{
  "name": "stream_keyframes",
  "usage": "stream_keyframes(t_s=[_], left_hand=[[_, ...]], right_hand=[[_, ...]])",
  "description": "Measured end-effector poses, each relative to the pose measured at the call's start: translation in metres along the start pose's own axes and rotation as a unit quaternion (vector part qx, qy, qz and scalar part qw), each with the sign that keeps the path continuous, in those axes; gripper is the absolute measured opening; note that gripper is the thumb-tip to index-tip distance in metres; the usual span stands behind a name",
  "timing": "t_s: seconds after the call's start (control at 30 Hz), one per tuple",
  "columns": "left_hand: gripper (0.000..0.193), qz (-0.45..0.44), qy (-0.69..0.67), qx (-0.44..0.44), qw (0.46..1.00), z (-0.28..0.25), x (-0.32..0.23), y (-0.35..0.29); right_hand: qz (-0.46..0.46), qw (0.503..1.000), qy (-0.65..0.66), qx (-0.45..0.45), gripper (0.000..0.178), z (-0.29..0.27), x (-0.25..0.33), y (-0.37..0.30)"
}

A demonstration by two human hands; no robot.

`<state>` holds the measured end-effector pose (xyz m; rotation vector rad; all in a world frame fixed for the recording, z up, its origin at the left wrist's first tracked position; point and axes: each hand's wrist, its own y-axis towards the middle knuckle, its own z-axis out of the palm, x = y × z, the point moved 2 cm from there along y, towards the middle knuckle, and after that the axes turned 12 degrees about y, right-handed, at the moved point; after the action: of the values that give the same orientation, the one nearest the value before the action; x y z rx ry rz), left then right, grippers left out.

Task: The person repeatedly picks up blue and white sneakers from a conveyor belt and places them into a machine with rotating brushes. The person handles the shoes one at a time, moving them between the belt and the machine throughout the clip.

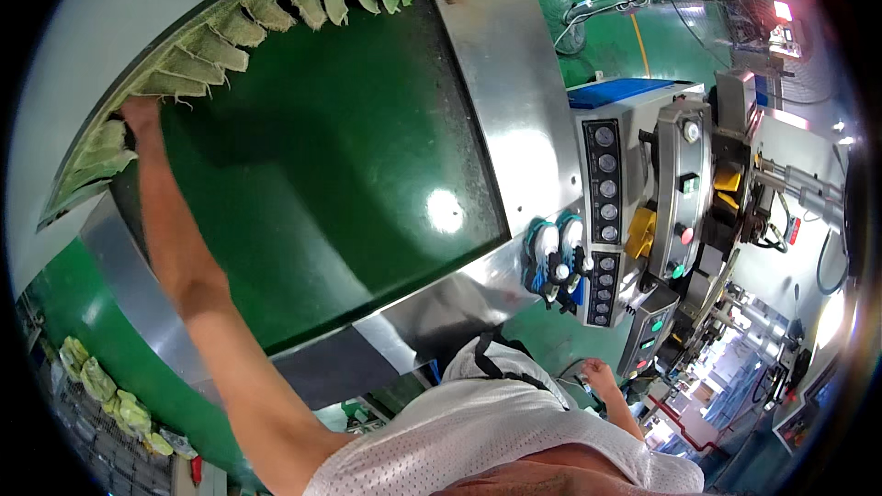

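Note:
My left arm stretches forward along the left side of a dark green, flat belt-like surface (322, 165). At its end my left hand (140, 115) reaches in at a row of frayed, yellow-green fabric strips (216, 46) hanging from a white curved housing. The strips and the dark gap hide its fingers, so what it touches cannot be told. My right hand (599, 374) is low beside my body at the right, away from the green surface. Its fingers look loosely curled, and no held thing shows.
A metal frame (505, 83) borders the green surface. White-and-teal items like a pair of shoes (556, 257) stand at its right corner. Further right is a machine with dial gauges (604, 163) and a button panel (684, 193). Yellow-green bags (106, 390) lie lower left; a fan (562, 23) stands behind.

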<state>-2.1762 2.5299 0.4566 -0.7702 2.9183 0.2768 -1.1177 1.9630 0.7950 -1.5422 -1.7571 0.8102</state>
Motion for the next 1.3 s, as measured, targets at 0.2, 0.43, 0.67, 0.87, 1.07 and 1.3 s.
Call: stream_keyframes(t_s=[0.2,0.43,0.67,0.87,1.07,1.3], left_hand=[[0.061,-0.046,0.006,0.07,0.996,0.032,0.003,0.038],[0.061,-0.048,0.055,0.07,0.995,0.013,-0.002,-0.001],[0.062,0.059,0.052,0.009,0.997,-0.047,-0.073,-0.111],[0.054,0.116,-0.223,0.132,0.959,-0.185,-0.253,-0.326],[0.059,0.212,-0.197,0.283,0.915,-0.219,-0.321,-0.431],[0.032,0.384,-0.186,0.179,0.886,-0.219,-0.363,-0.442]], right_hand=[[0.054,0.992,0.11,-0.031,0.032,0.006,0.014,-0.039],[0.086,0.991,0.106,-0.004,0.036,0.014,0.004,-0.02],[0.02,0.993,0.102,0.061,0.033,0.057,0.028,0.015],[-0.085,0.984,0.096,0.121,0.047,0.074,0.056,0.026],[-0.301,0.944,-0.044,0.125,0.041,0.076,0.041,0.058],[-0.38,0.897,0.044,0.222,0.047,0.126,0.15,-0.071]])
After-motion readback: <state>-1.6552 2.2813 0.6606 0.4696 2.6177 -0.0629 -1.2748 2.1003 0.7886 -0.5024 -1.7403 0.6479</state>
